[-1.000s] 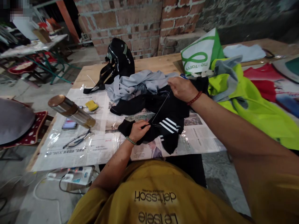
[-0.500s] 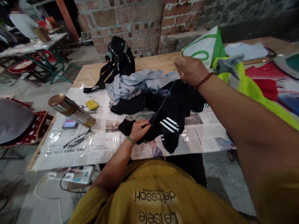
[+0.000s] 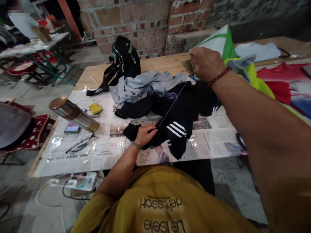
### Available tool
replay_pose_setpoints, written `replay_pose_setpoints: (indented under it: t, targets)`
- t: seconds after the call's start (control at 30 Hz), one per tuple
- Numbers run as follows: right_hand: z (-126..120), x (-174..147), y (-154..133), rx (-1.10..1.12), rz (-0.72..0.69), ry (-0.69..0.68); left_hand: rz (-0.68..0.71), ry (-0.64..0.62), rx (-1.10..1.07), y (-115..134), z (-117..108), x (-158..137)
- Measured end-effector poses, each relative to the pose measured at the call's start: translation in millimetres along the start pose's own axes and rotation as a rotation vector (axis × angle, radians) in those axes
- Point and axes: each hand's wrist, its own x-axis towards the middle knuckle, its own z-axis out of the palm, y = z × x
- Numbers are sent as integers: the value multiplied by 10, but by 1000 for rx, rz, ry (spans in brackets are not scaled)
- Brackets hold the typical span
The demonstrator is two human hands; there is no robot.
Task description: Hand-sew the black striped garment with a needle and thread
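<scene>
A black garment with white stripes (image 3: 181,111) lies bunched on the newspaper-covered table. My left hand (image 3: 145,135) is closed, pinching its cloth near the front edge. From that spot a thin pale thread (image 3: 173,104) runs taut, slanting up to the right toward my other hand. My right hand (image 3: 205,63) is raised above the garment's far side, its fingers closed; the thread leads to it, and any needle in the fingers is too small to make out. Behind the black cloth a light grey garment (image 3: 150,84) lies crumpled.
To the left are a flask (image 3: 74,113), a yellow sponge (image 3: 95,108), a phone (image 3: 72,127) and glasses (image 3: 81,143). A black bag (image 3: 126,58) stands at the back. A green-white bag (image 3: 224,42) and a neon-yellow garment (image 3: 261,82) lie right. A power strip (image 3: 84,181) hangs below.
My right hand has moved a little to the right and up, with the thread still stretched from the black garment. My left hand has stayed in place on the cloth.
</scene>
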Motion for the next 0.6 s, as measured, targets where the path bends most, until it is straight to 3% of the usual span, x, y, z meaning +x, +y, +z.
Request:
replay_pose_setpoints:
  t: [0.13, 0.27, 0.37, 0.43, 0.5, 0.6]
  targets:
    - [15, -52, -144, 101, -40, 96, 5, 1, 3, -1, 2, -1]
    - [61, -305, -691, 595, 126, 147, 11, -5, 16, 4, 5, -2]
    - [168, -685, -1254, 1088, 342, -45, 32, -1, 39, -2, 11, -14]
    - [282, -989, -1560, 1303, 460, -163, 56, -4, 73, -15, 11, -28]
    - [409, -1279, -1743, 1432, 539, -234, 81, -20, 123, -28, 5, -45]
    - [564, -1613, -1798, 1482, 675, -240, 120, -39, 210, -33, -13, -59]
